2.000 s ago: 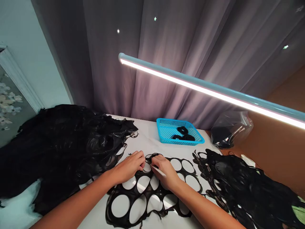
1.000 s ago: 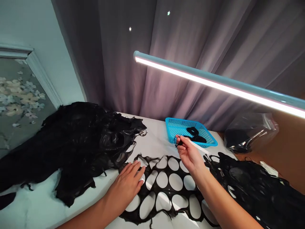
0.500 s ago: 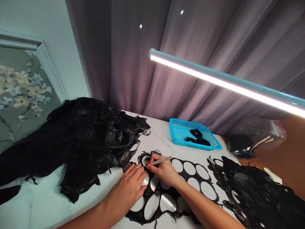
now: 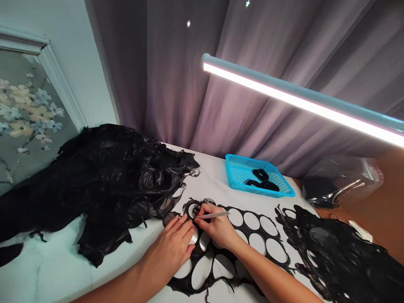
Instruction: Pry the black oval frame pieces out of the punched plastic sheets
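On the white table lies a thin black sheet (image 4: 248, 231) with rows of large oval holes. My left hand (image 4: 175, 244) rests palm down on its left part, fingers stretched out and close together. My right hand (image 4: 217, 227) is closed in a pen grip round a slim silver-grey tool (image 4: 217, 215), whose tip end is at the sheet near my left fingertips. The tool's exact kind is not clear. Fine black strands (image 4: 205, 203) bunch beside my right fingers. My hands and forearms hide parts of the sheet.
A large black heap of similar material (image 4: 107, 181) covers the left side; a smaller black heap (image 4: 353, 256) lies at the right. Behind stands a blue basket (image 4: 261, 194) holding several black ring-like pieces (image 4: 260, 174). A clear plastic bag (image 4: 347, 179) sits right of it. A lit tube lamp (image 4: 299, 101) hangs above.
The right hand's tool has tilted slightly, its rear end now lower. Both hands stay in nearly the same place. The view has shifted a little.
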Tool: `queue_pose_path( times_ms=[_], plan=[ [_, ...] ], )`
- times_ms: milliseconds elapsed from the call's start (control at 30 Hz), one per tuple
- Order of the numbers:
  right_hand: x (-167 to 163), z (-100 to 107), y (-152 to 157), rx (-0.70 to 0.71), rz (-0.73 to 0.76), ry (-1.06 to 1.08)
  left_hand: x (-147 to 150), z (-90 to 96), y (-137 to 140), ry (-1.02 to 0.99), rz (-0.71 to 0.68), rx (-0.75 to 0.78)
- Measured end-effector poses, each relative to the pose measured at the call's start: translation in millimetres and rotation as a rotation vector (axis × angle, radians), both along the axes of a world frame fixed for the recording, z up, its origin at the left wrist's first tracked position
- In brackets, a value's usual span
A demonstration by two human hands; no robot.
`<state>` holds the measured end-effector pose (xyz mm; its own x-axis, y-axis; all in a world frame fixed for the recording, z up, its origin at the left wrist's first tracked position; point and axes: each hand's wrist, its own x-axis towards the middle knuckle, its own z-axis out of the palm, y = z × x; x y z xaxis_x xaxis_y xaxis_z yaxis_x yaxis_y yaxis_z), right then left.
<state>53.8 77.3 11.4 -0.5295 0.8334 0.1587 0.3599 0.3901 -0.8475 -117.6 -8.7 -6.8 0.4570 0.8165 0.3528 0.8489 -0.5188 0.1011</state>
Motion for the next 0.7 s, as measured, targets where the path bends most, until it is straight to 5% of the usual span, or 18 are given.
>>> queue_pose_path(
  times_ms=[700],
  plan=[
    [0.2,2.0,0.9,0.023,-0.001,-0.016,-0.9,1.9,0.2,-0.016,-0.017,0.013]
  ],
)
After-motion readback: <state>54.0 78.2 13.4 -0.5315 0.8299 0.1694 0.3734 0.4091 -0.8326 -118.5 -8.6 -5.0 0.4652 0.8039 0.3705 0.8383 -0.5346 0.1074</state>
